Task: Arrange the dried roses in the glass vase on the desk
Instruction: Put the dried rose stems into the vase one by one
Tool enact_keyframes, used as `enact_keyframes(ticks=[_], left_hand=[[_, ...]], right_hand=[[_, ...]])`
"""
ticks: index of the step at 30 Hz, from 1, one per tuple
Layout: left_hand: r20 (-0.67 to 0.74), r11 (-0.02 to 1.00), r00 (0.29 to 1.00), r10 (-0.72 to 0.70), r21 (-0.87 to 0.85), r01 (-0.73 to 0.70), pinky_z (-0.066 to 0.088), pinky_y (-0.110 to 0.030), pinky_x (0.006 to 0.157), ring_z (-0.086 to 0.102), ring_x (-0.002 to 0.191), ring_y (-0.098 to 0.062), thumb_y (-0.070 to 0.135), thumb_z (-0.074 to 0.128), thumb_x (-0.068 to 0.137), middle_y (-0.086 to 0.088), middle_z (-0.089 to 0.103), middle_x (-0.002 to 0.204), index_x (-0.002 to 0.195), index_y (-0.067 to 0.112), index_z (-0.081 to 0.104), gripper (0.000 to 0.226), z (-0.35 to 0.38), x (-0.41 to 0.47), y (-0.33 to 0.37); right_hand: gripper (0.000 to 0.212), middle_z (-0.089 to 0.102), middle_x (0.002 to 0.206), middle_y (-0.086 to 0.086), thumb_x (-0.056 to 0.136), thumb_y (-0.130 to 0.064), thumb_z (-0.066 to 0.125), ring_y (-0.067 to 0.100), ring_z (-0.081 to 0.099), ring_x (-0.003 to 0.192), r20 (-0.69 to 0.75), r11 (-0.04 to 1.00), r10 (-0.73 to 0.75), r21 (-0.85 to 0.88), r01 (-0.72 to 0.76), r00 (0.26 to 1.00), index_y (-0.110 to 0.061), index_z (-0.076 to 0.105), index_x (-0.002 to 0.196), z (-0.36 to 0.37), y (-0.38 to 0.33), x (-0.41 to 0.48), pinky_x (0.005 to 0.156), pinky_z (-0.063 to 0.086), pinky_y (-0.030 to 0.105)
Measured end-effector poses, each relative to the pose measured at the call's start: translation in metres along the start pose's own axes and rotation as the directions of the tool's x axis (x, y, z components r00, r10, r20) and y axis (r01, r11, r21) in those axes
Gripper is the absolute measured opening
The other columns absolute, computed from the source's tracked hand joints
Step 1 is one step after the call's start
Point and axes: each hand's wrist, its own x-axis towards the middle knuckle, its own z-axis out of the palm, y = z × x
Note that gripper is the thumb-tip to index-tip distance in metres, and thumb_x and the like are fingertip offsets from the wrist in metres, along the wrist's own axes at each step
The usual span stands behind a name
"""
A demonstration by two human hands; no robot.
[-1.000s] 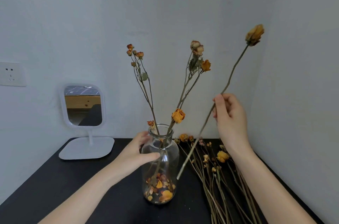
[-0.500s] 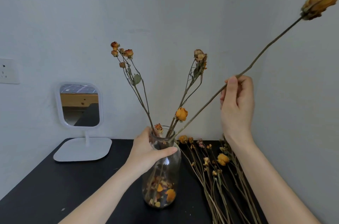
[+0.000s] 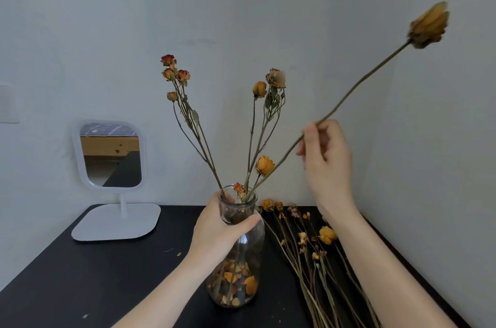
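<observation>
- Fingers (image 3: 312, 137) of the right hand (image 3: 327, 166) pinch the long rose (image 3: 357, 88) mid-stem. Its foot sits in the mouth of the glass vase (image 3: 251, 247), its head leaning far right.
- The left hand (image 3: 214, 233) wraps the vase neck, thumb across the front, on the counter (image 3: 107, 274).
- Done well, I'd judge: keep the neck steadied and feed the stem down along its own slant — dry stems snap if bent. Then ease it upright, clear of the roses already standing.
- Hard to make out: how deep the foot reaches — the left hand and fallen petals (image 3: 241, 282) mask it.
- The long rose's head is blurred, and the loose roses (image 3: 316, 247) lying right of the vase run off the lower edge.
</observation>
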Motion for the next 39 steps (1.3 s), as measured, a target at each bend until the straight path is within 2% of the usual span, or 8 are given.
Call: enact_keyframes(ticks=[6, 12, 17, 19, 21, 28, 33, 39], left_hand=[[-0.018, 1.0, 1.0, 0.009, -0.004, -0.009, 0.037, -0.007, 0.067, 0.049, 0.09, 0.025, 0.052, 0.075, 0.062, 0.032, 0.06, 0.092, 0.092, 0.049, 0.048, 0.041, 0.0, -0.001, 0.001], [-0.042, 1.0, 0.999, 0.012, 0.026, -0.011, 0.038, -0.008, 0.065, 0.053, 0.088, 0.022, 0.057, 0.073, 0.06, 0.039, 0.06, 0.088, 0.091, 0.049, 0.048, 0.04, 0.001, -0.002, 0.002], [-0.054, 1.0, 0.998, 0.012, 0.001, -0.012, 0.038, -0.008, 0.064, 0.05, 0.088, 0.025, 0.059, 0.072, 0.057, 0.035, 0.061, 0.087, 0.09, 0.049, 0.05, 0.041, 0.0, -0.002, 0.001], [-0.044, 1.0, 0.999, 0.026, 0.006, -0.026, 0.04, -0.003, 0.06, 0.048, 0.087, 0.028, 0.056, 0.073, 0.059, 0.044, 0.057, 0.087, 0.09, 0.049, 0.049, 0.04, 0.0, -0.003, 0.002], [-0.039, 0.999, 0.998, 0.042, 0.009, -0.042, 0.038, 0.003, 0.059, 0.047, 0.087, 0.03, 0.052, 0.074, 0.062, 0.052, 0.052, 0.087, 0.09, 0.049, 0.048, 0.039, 0.0, -0.003, 0.003], [-0.03, 0.997, 0.997, 0.069, 0.019, -0.069, 0.039, -0.011, 0.069, 0.056, 0.087, 0.016, 0.054, 0.072, 0.061, 0.021, 0.066, 0.092, 0.098, 0.041, 0.053, 0.044, 0.0, -0.002, 0.003], [-0.035, 0.997, 0.997, 0.073, 0.024, -0.072, 0.042, -0.014, 0.075, 0.058, 0.092, 0.011, 0.049, 0.075, 0.065, 0.023, 0.065, 0.095, 0.101, 0.046, 0.051, 0.044, 0.001, 0.0, 0.0], [-0.055, 0.995, 0.993, 0.101, 0.028, -0.1, 0.043, -0.012, 0.073, 0.059, 0.093, 0.007, 0.049, 0.074, 0.066, 0.02, 0.066, 0.098, 0.108, 0.041, 0.053, 0.047, 0.004, 0.003, 0.0]], right_hand=[[0.013, 0.058, 0.066, -0.009, 0.089, -0.028, 0.057, 0.0, 0.055, 0.065, 0.27, 0.986, 0.058, -0.166, -0.013, 0.961, -0.023, 0.058, 0.077, 0.016, 0.008, -0.016, 0.058, 0.044, 0.009], [0.006, 0.06, 0.068, -0.006, 0.087, -0.028, 0.06, 0.002, 0.054, 0.06, 0.412, 0.95, 0.22, -0.298, -0.097, 0.884, -0.023, 0.062, 0.085, 0.019, 0.016, -0.028, 0.055, 0.044, 0.009], [0.009, 0.059, 0.062, -0.001, 0.088, -0.027, 0.059, 0.003, 0.049, 0.044, 0.377, 0.942, 0.317, -0.017, -0.336, 0.87, -0.019, 0.062, 0.09, 0.01, 0.012, -0.025, 0.042, 0.041, 0.015], [0.012, 0.06, 0.064, 0.002, 0.088, -0.025, 0.057, 0.005, 0.05, 0.045, 0.357, 0.935, 0.314, 0.047, -0.352, 0.88, -0.014, 0.063, 0.087, 0.008, 0.011, -0.023, 0.041, 0.042, 0.015], [0.014, 0.062, 0.066, 0.002, 0.089, -0.023, 0.057, 0.006, 0.052, 0.046, 0.364, 0.94, 0.305, 0.034, -0.34, 0.88, -0.012, 0.063, 0.084, 0.008, 0.012, -0.024, 0.043, 0.044, 0.016], [0.015, 0.063, 0.062, -0.004, 0.089, -0.021, 0.059, 0.002, 0.053, 0.046, 0.534, 0.95, 0.304, -0.104, -0.295, 0.789, -0.019, 0.062, 0.074, 0.02, 0.019, -0.043, 0.046, 0.044, 0.013], [0.011, 0.062, 0.063, -0.002, 0.086, -0.025, 0.062, 0.002, 0.053, 0.046, 0.517, 0.953, 0.296, -0.103, -0.285, 0.803, -0.016, 0.069, 0.083, 0.02, 0.019, -0.042, 0.045, 0.04, 0.009], [0.018, 0.058, 0.054, -0.007, 0.085, -0.026, 0.064, 0.001, 0.051, 0.047, 0.468, 0.952, 0.306, -0.125, -0.28, 0.829, -0.025, 0.064, 0.068, 0.026, 0.021, -0.046, 0.051, 0.04, 0.011]])
